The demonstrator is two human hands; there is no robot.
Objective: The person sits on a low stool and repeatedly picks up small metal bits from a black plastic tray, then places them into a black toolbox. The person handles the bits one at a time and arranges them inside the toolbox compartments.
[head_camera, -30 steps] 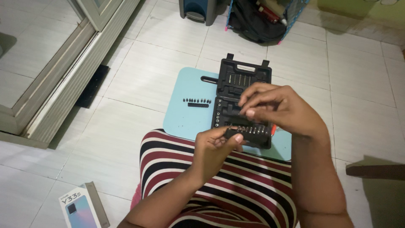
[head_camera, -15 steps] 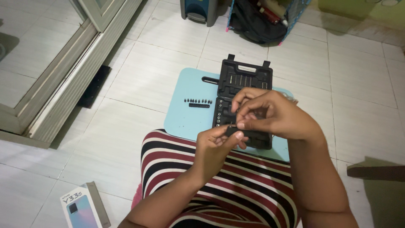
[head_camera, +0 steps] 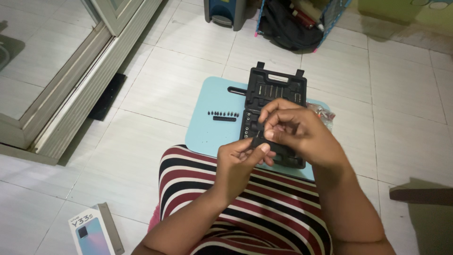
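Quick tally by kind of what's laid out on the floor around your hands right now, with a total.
Black tool case, open: 1
Light blue mat: 1
Black bit holder strips: 2, one in both hands, one on the mat
Phone box: 1
Black backpack: 1
Total: 6

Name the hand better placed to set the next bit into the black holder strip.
Probably the right hand: its fingertips pinch directly over the black holder strip. The left hand grips the strip's end, steadying it in front of the open tool case.
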